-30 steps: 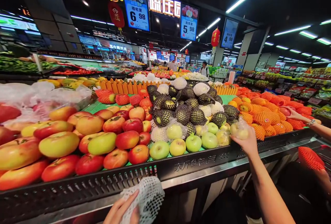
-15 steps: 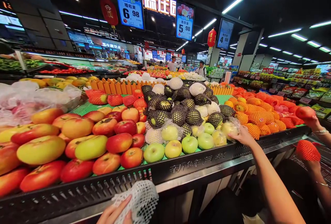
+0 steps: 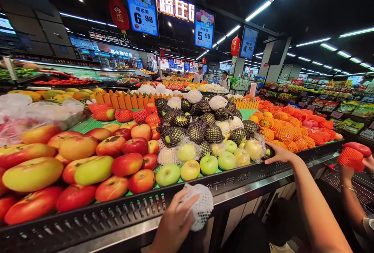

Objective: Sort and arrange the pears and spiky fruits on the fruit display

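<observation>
One plastic-wrapped apple (image 3: 255,148) now lies by the front edge of the display tray (image 3: 251,173), released from your right hand (image 3: 279,154), whose spread fingers hold nothing visible, while your left hand (image 3: 174,221), grasping white foam netting (image 3: 203,206), has shifted rightward along that edge and alone remains loaded.

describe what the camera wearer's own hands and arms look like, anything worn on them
The right hand is bare, with no glove or ring visible, and the right forearm shows no sleeve, watch or bracelet. The left hand is ungloved too; its forearm is mostly out of frame.
</observation>
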Motion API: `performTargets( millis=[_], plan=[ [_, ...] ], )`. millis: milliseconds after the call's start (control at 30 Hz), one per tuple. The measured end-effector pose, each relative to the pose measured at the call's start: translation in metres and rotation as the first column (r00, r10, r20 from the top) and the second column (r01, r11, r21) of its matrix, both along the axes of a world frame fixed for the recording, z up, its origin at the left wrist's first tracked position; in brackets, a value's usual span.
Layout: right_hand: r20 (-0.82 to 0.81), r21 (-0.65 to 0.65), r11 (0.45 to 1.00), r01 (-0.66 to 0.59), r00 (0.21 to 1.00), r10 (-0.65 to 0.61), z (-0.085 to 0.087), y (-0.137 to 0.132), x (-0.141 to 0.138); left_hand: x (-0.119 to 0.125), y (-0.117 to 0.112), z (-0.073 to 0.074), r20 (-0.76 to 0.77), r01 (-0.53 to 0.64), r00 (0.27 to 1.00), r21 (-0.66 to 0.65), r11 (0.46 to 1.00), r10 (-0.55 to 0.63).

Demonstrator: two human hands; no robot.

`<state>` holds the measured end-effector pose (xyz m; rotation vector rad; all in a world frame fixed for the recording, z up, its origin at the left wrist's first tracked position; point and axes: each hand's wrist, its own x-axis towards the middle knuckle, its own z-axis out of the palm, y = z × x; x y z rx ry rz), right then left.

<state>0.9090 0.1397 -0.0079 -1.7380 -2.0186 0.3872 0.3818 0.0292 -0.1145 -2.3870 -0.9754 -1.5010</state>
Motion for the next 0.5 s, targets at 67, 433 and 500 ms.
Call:
performTargets(
  millis=[67,433,500],
  plan=[
    [-0.031,0.014,0.999,0.034,0.999,-0.033,-0.003,0.001,0.005,0.048,0.023,0.018,-0.099,0.065,0.994,0.116,0.991,-0.054],
    [0.094,0.278,0.954,0.113,0.985,-0.144,-0.037,0.01,-0.019,0.283,0.102,0.124,-0.247,-0.045,0.968,-0.362,0.931,-0.05],
    [0.128,0.29,0.951,0.109,0.98,-0.151,-0.037,0.014,-0.02,0.289,0.11,0.128,-0.255,-0.068,0.966,-0.405,0.912,-0.041]
  ],
)
